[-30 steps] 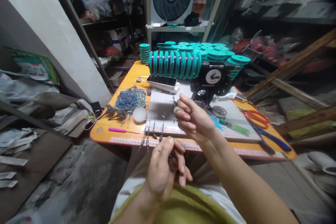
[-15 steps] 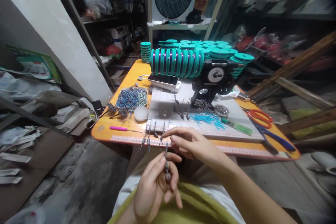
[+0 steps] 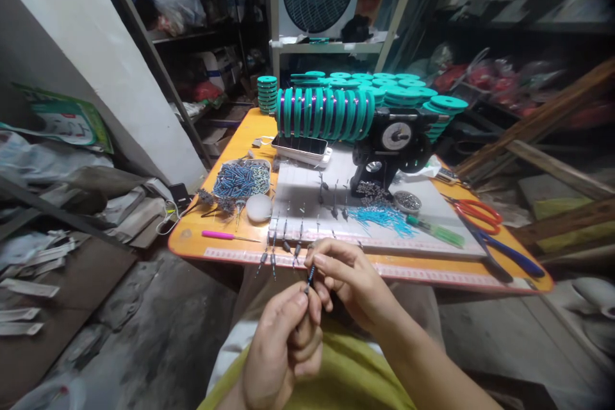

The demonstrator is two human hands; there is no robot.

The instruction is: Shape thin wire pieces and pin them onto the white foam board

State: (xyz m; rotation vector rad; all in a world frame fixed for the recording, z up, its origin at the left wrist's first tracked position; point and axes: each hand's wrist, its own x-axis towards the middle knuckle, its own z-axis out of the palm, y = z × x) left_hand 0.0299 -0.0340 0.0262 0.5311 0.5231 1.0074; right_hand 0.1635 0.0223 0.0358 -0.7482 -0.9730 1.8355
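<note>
A small dark piece with a coiled shank [image 3: 312, 275] stands between my two hands. My left hand [image 3: 286, 333] pinches its lower end between thumb and forefinger, over my lap. The fingertips of my right hand [image 3: 353, 278] close on its upper end. Just beyond, several similar dark pieces with small weights [image 3: 287, 246] hang or lie along the front edge of the white board [image 3: 394, 243]. More of them [image 3: 335, 210] rest further back on the board. What lies inside my curled left fingers is hidden.
Teal spools [image 3: 327, 114] sit on a black winder. Light-blue strips [image 3: 382, 221], a green tube [image 3: 437, 232], orange-handled scissors [image 3: 480, 214] and blue-handled pliers [image 3: 514, 256] lie to the right. A tray of blue pieces [image 3: 240, 179] and a pink-handled tool [image 3: 218, 235] are at left.
My left hand has curled its fingers in and tilted the small piece. My right hand has moved from the pieces at the board's edge down to its upper end and gripped it.
</note>
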